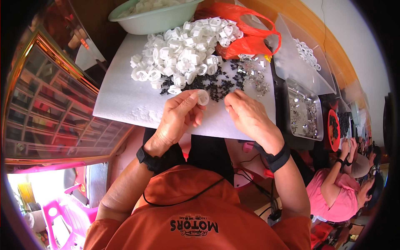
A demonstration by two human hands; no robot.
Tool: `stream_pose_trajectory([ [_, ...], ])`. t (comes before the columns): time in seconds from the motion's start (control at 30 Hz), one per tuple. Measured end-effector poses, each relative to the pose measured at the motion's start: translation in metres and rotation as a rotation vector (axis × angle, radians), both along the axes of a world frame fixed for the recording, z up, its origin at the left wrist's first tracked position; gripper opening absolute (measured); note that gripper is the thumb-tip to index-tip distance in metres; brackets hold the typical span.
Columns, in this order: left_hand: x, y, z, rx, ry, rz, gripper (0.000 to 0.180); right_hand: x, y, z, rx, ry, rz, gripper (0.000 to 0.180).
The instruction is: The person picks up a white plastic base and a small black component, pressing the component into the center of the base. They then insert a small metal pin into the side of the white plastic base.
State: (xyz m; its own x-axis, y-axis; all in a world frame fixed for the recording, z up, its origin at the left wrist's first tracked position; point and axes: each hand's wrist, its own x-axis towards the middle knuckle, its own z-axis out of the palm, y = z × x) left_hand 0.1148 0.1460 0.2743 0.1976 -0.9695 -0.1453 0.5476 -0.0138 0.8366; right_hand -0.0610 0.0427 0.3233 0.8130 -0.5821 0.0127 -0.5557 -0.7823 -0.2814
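Observation:
Between thumb and fingers, my left hand (180, 111) grips a round white plastic piece (203, 97) above the near part of a white foam sheet (129, 102). My right hand (249, 113) hovers to its right with fingers curled together in a pinch; what they hold, if anything, is hidden. Just beyond both hands lie many small black plastic parts (216, 89). Behind those rises a heap of white plastic pieces (179, 54). Small shiny clear or metallic bits (257, 79) are scattered beyond my right hand.
A pale green basin (154, 21) of white pieces stands at the back. Next to it is a red plastic bag (246, 25). On the right are a clear bin (287, 62) with white rings, a metal tray (318, 125) of shiny parts and a red bowl (333, 143). A person in pink (337, 191) works farther right.

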Motion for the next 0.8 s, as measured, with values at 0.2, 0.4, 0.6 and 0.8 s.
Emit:
stream_pose_trajectory([
  [0.2, -0.002, -0.003, 0.0, -0.03, 0.005, 0.009, 0.034, -0.009, -0.011, -0.02, 0.086, -0.193, -0.055, 0.007],
  [0.4, -0.004, -0.003, 0.002, -0.002, -0.036, 0.021, 0.037, -0.009, -0.017, -0.022, 0.23, -0.233, -0.153, 0.013],
  [0.6, -0.003, -0.002, -0.003, 0.0, -0.063, 0.021, 0.04, -0.006, -0.015, -0.007, 0.388, -0.191, -0.227, 0.017],
  [0.8, -0.001, -0.002, -0.002, 0.009, -0.109, 0.029, 0.041, 0.003, -0.015, -0.008, 0.191, -0.123, -0.101, 0.018],
])
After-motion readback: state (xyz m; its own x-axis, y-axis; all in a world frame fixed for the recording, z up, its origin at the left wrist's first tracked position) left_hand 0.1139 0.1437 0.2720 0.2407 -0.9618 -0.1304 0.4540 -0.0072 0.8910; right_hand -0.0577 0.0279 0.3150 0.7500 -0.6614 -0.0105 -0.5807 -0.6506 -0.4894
